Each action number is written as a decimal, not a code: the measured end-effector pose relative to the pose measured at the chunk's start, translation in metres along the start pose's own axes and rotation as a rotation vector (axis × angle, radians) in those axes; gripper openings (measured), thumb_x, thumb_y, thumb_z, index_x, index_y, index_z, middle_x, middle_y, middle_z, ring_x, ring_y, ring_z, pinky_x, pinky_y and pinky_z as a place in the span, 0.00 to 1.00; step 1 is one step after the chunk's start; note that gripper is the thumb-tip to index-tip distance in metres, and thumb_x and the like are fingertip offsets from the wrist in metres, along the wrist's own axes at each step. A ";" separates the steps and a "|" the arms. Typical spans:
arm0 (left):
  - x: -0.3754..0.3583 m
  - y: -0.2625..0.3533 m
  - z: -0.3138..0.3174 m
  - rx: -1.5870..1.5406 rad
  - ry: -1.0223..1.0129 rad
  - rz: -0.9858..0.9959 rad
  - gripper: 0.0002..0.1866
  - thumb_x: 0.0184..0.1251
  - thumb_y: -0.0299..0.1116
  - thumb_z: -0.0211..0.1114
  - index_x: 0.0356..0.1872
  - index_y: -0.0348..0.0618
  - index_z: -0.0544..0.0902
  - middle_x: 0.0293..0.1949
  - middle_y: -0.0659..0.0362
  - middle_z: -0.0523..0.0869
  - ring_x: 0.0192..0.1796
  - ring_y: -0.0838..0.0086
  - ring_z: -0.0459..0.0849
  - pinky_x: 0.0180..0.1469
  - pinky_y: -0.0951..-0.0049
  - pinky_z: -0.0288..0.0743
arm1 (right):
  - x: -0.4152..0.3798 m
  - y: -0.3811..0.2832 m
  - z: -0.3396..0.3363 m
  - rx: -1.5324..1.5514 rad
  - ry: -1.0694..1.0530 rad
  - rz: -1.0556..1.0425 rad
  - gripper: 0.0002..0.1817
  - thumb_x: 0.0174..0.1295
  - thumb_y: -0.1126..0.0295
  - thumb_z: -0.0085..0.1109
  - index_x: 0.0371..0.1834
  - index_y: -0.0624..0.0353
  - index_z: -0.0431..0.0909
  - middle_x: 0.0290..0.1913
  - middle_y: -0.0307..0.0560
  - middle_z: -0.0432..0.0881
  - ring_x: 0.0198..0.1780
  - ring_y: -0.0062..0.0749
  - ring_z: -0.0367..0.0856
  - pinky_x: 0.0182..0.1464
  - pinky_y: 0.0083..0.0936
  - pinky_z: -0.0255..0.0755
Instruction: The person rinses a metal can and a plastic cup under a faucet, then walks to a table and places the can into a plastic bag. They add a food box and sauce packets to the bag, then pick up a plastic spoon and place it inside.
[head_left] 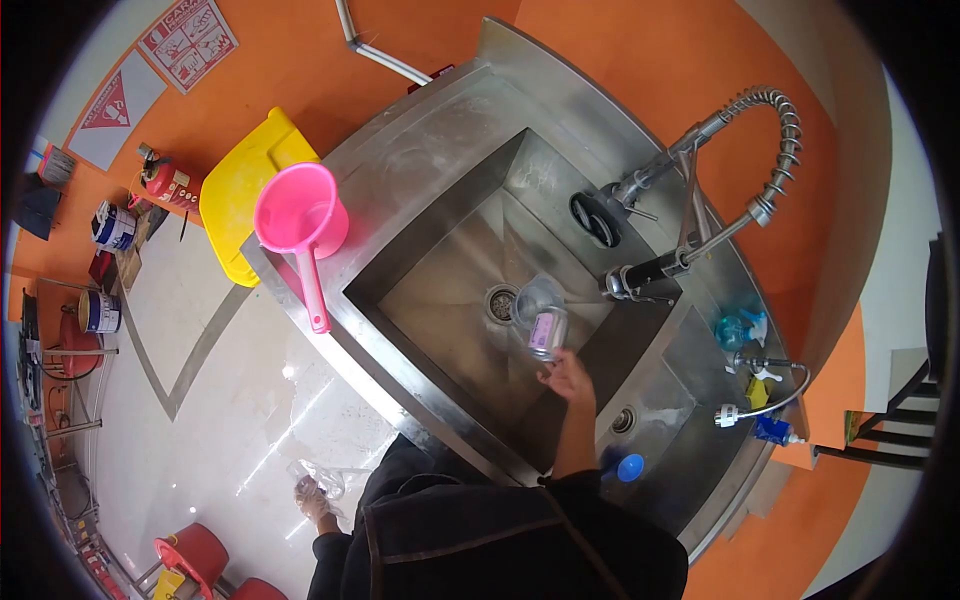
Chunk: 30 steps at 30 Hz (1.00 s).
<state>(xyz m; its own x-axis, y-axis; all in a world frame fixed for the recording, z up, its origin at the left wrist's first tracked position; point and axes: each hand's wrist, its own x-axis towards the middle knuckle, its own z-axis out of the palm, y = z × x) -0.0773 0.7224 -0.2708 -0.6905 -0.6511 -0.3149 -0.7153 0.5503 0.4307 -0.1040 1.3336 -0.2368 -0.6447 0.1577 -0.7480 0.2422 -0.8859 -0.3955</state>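
My right hand (568,380) is over the big sink basin, its fingers curled at the near end of a silver can (546,334) with a pink-purple label. The can is tilted and overlaps a clear plastic tub (535,294) beside the drain (502,303). How far the fingers wrap round the can is partly hidden. Low at my left side, away from the sink, my left hand (316,502) is closed on a crumpled clear plastic bag (342,480) that hangs above the floor.
A pink dipper (300,212) rests on the sink's left edge, near a yellow bin (243,200). The spring faucet (700,150) arches over the basin's right side. Right of it are a small basin with a blue cup (630,467) and a spray bottle (735,330). Red buckets (192,553) stand lower left.
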 end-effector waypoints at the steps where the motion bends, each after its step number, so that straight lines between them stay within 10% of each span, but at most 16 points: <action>1: 0.004 -0.002 0.002 -0.028 -0.001 -0.042 0.16 0.56 0.46 0.62 0.41 0.48 0.81 0.35 0.55 0.84 0.32 0.66 0.83 0.34 0.66 0.77 | -0.008 0.007 0.010 -0.025 -0.079 -0.098 0.30 0.50 0.73 0.62 0.58 0.54 0.62 0.51 0.44 0.72 0.56 0.33 0.70 0.57 0.31 0.65; 6: 0.024 -0.008 0.011 0.066 0.022 0.230 0.16 0.58 0.48 0.61 0.42 0.50 0.81 0.35 0.56 0.83 0.32 0.66 0.83 0.34 0.67 0.77 | -0.045 0.012 0.054 -0.090 -0.232 -0.383 0.31 0.51 0.87 0.57 0.59 0.55 0.62 0.54 0.44 0.71 0.56 0.31 0.70 0.59 0.29 0.63; 15: 0.038 -0.004 0.008 0.592 -0.042 0.246 0.18 0.59 0.47 0.59 0.46 0.49 0.78 0.45 0.58 0.79 0.48 0.70 0.79 0.45 0.70 0.75 | -0.109 -0.034 0.078 -0.084 -0.099 -0.912 0.28 0.56 0.80 0.58 0.60 0.58 0.62 0.56 0.44 0.70 0.56 0.29 0.70 0.58 0.28 0.65; 18: 0.064 -0.047 0.032 -0.079 -0.087 -0.037 0.17 0.59 0.44 0.59 0.46 0.49 0.76 0.44 0.59 0.80 0.48 0.73 0.79 0.46 0.71 0.76 | -0.122 -0.040 0.084 -0.043 -0.036 -0.961 0.28 0.55 0.81 0.58 0.60 0.58 0.62 0.55 0.44 0.70 0.55 0.30 0.70 0.58 0.28 0.66; 24: 0.059 -0.035 0.028 0.936 0.054 0.528 0.14 0.58 0.41 0.60 0.43 0.48 0.77 0.40 0.61 0.81 0.42 0.76 0.81 0.40 0.72 0.78 | -0.147 -0.047 0.107 -0.166 0.082 -1.073 0.31 0.48 0.82 0.65 0.57 0.58 0.64 0.50 0.43 0.73 0.52 0.29 0.72 0.55 0.27 0.67; 26: 0.052 -0.026 0.033 0.193 0.083 0.333 0.12 0.58 0.40 0.59 0.41 0.47 0.78 0.39 0.58 0.82 0.34 0.72 0.83 0.35 0.71 0.78 | -0.149 -0.040 0.115 -0.405 -0.010 -1.130 0.31 0.48 0.82 0.65 0.56 0.58 0.64 0.50 0.43 0.73 0.51 0.29 0.73 0.54 0.26 0.68; 28: 0.060 -0.027 0.031 0.612 0.158 0.498 0.14 0.59 0.41 0.58 0.42 0.46 0.78 0.39 0.56 0.82 0.31 0.68 0.84 0.34 0.69 0.78 | -0.153 -0.045 0.120 -0.339 0.040 -1.107 0.33 0.45 0.80 0.68 0.56 0.57 0.64 0.51 0.43 0.72 0.52 0.29 0.72 0.56 0.27 0.66; 30: 0.055 -0.033 0.032 -0.021 0.004 0.153 0.16 0.59 0.43 0.57 0.43 0.45 0.78 0.40 0.54 0.83 0.33 0.65 0.84 0.38 0.67 0.77 | -0.152 -0.053 0.125 -0.074 0.136 -1.077 0.35 0.43 0.80 0.69 0.57 0.57 0.64 0.51 0.43 0.72 0.53 0.30 0.72 0.58 0.27 0.64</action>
<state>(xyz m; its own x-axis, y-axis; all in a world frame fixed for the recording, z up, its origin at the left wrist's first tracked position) -0.0952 0.6856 -0.3293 -0.7907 -0.5629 -0.2408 -0.5995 0.6318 0.4913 -0.1091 1.3017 -0.0356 -0.4604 0.8868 -0.0400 -0.3564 -0.2260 -0.9066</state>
